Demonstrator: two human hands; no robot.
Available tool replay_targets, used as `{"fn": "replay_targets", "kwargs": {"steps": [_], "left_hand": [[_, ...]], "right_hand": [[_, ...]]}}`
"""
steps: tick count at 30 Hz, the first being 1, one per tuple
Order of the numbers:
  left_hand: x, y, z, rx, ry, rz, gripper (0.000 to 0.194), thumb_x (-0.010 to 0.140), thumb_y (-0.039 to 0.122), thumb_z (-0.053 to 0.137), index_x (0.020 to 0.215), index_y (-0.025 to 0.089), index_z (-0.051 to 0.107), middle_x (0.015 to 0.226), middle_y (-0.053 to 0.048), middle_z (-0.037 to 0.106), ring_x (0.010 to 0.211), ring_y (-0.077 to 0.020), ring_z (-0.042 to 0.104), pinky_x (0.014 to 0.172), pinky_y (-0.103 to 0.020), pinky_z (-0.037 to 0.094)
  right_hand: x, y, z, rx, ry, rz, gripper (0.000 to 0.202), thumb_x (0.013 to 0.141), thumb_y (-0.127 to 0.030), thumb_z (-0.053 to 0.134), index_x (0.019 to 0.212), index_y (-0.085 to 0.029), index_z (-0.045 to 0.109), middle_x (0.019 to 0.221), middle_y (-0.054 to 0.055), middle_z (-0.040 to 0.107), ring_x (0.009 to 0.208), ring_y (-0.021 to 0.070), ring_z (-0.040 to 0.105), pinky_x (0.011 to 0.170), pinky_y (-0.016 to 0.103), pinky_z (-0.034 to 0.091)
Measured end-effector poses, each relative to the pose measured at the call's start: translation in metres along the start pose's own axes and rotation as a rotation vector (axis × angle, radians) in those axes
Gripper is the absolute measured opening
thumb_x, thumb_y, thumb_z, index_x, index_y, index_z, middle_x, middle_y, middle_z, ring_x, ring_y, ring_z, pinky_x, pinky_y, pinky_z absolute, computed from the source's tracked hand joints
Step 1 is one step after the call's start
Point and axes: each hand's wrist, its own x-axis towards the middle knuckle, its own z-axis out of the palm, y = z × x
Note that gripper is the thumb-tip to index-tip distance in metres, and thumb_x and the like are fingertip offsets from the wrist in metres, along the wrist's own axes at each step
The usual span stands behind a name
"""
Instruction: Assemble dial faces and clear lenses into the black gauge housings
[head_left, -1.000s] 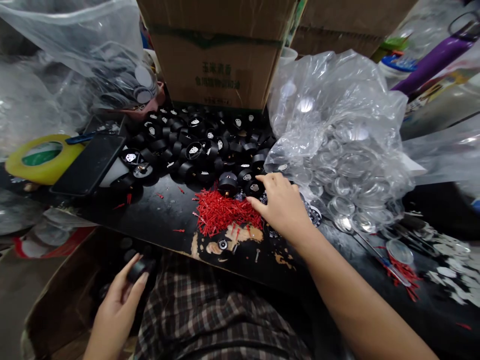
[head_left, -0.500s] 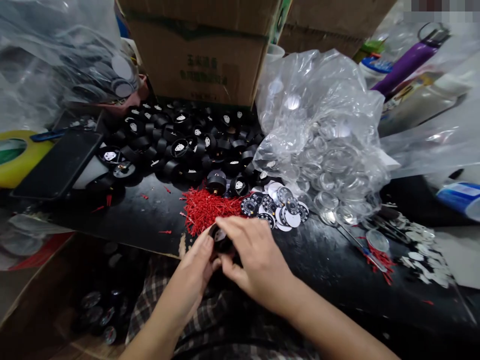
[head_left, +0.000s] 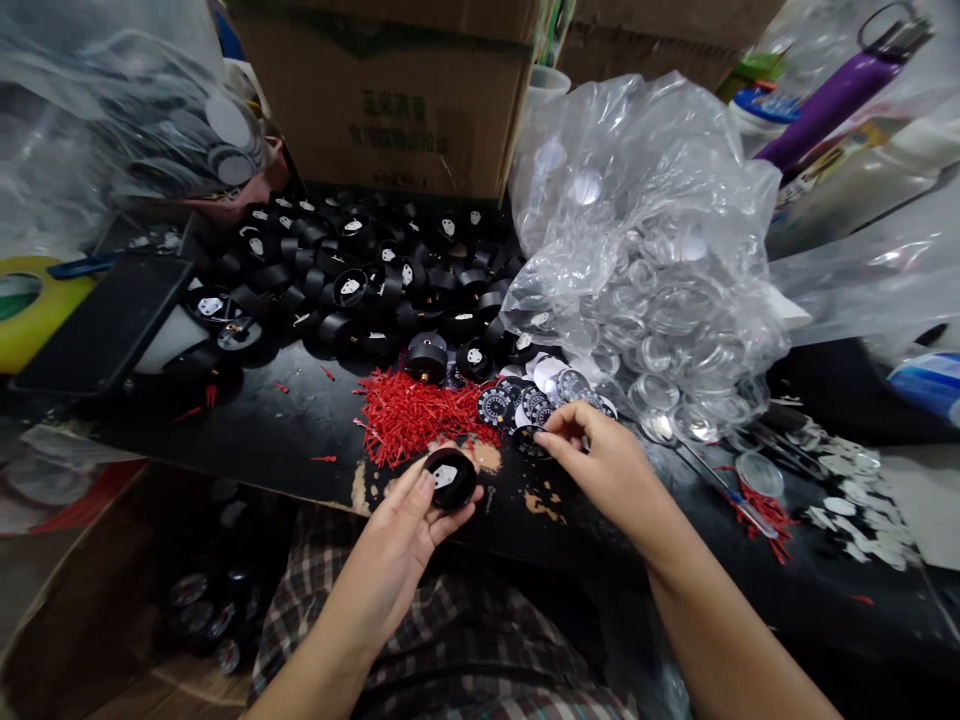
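My left hand [head_left: 405, 530] holds a round black gauge case [head_left: 453, 480], its open side facing up and a white plate visible inside. To the right, my right hand [head_left: 600, 460] pinches the edge of a black gauge dial [head_left: 529, 442] with thumb and fingers, just at the front of a pile of dials [head_left: 538, 400], some showing black scales and some white backs. Between the case and the far parts lies a heap of small red pointers [head_left: 412, 415]. Behind it spreads a crowd of similar black cases [head_left: 349, 287], several with white plates showing.
A clear plastic bag [head_left: 645, 220] of transparent covers stands right of the cases. Cardboard boxes [head_left: 397, 90] rise behind. At left are a phone [head_left: 105, 320] and yellow tape [head_left: 37, 335]. Tweezers [head_left: 720, 490] and white plates [head_left: 862, 500] lie right. Finished-looking gauges [head_left: 225, 655] sit low left.
My right hand has left the black case and moved right to the dials, taking hold of one. My left hand keeps the case, now tilted into view. The view has shifted slightly.
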Motion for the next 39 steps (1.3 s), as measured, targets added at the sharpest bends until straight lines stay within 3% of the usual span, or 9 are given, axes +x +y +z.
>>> {"fn": "replay_targets", "kwargs": {"steps": [3, 8, 10, 13, 17, 22, 26, 33, 39], "left_hand": [[-0.001, 0.000, -0.002, -0.012, -0.014, 0.016, 0.035, 0.085, 0.041, 0.062, 0.110, 0.016, 0.067, 0.110, -0.010, 0.073, 0.097, -0.0231, 0.069, 0.086, -0.033, 0.054], [-0.001, -0.001, 0.005, -0.095, -0.070, 0.008, 0.037, 0.088, 0.045, 0.056, 0.111, 0.018, 0.067, 0.110, -0.009, 0.072, 0.090, -0.0186, 0.068, 0.076, -0.027, 0.055], [0.000, -0.003, 0.012, -0.147, -0.102, 0.020, 0.035, 0.089, 0.043, 0.055, 0.113, 0.020, 0.067, 0.114, -0.008, 0.071, 0.091, -0.0173, 0.068, 0.077, -0.027, 0.055], [0.003, -0.006, 0.021, -0.180, -0.041, 0.061, 0.027, 0.090, 0.037, 0.056, 0.108, 0.022, 0.070, 0.114, -0.004, 0.071, 0.093, -0.0160, 0.067, 0.083, -0.027, 0.055], [0.003, -0.011, 0.024, -0.097, -0.006, 0.079, 0.027, 0.089, 0.034, 0.058, 0.111, 0.025, 0.069, 0.121, -0.004, 0.068, 0.106, -0.0189, 0.063, 0.089, -0.030, 0.053], [0.001, -0.018, 0.017, 0.089, -0.019, 0.133, 0.030, 0.087, 0.038, 0.060, 0.117, 0.035, 0.066, 0.144, 0.004, 0.050, 0.134, -0.0248, 0.042, 0.099, -0.033, 0.048], [0.002, -0.016, 0.010, 0.209, -0.053, 0.136, 0.037, 0.085, 0.039, 0.061, 0.122, 0.034, 0.062, 0.145, 0.003, 0.049, 0.139, -0.0276, 0.035, 0.101, -0.036, 0.047], [0.004, -0.006, 0.009, 0.289, -0.112, 0.152, 0.035, 0.082, 0.034, 0.065, 0.117, 0.028, 0.066, 0.131, -0.001, 0.062, 0.129, -0.0255, 0.049, 0.103, -0.037, 0.045], [-0.005, -0.014, 0.008, 0.317, -0.135, 0.128, 0.026, 0.081, 0.021, 0.063, 0.107, 0.024, 0.067, 0.115, -0.003, 0.070, 0.109, -0.0221, 0.064, 0.096, -0.033, 0.048]], "right_hand": [[0.000, 0.007, -0.006, 0.063, 0.009, 0.033, 0.019, 0.084, -0.037, 0.059, 0.074, -0.021, 0.059, 0.063, -0.002, 0.056, 0.058, 0.0145, 0.051, 0.056, 0.028, 0.040], [-0.009, 0.005, -0.012, 0.106, 0.169, -0.172, 0.015, 0.087, -0.032, 0.056, 0.081, -0.021, 0.065, 0.081, 0.002, 0.066, 0.079, 0.0183, 0.060, 0.072, 0.030, 0.044], [-0.017, -0.007, -0.011, 0.181, 0.124, -0.184, 0.012, 0.088, -0.030, 0.057, 0.085, -0.023, 0.066, 0.083, 0.001, 0.067, 0.080, 0.0172, 0.061, 0.073, 0.029, 0.045], [-0.028, -0.031, -0.007, 0.284, 0.004, -0.157, 0.012, 0.089, -0.028, 0.056, 0.095, -0.026, 0.067, 0.086, -0.001, 0.067, 0.080, 0.0156, 0.062, 0.071, 0.026, 0.046], [-0.028, -0.052, 0.004, 0.323, -0.023, -0.200, 0.014, 0.091, -0.025, 0.054, 0.094, -0.025, 0.067, 0.086, 0.000, 0.064, 0.083, 0.0146, 0.060, 0.075, 0.027, 0.046], [-0.024, -0.057, 0.018, 0.296, -0.049, -0.118, 0.003, 0.088, -0.023, 0.056, 0.089, -0.021, 0.058, 0.081, 0.001, 0.061, 0.073, 0.0146, 0.059, 0.067, 0.028, 0.047], [-0.023, -0.053, 0.017, 0.377, -0.184, 0.005, 0.006, 0.086, -0.026, 0.057, 0.084, -0.022, 0.053, 0.071, -0.002, 0.058, 0.061, 0.0133, 0.057, 0.056, 0.027, 0.046], [-0.020, -0.051, 0.015, 0.306, -0.186, 0.028, 0.011, 0.082, -0.028, 0.060, 0.081, -0.023, 0.050, 0.073, -0.002, 0.058, 0.064, 0.0135, 0.056, 0.056, 0.026, 0.045], [-0.045, -0.041, 0.021, 0.399, -0.277, -0.015, 0.016, 0.087, -0.023, 0.052, 0.102, -0.023, 0.052, 0.093, 0.002, 0.063, 0.084, 0.0157, 0.062, 0.071, 0.028, 0.051]]}}
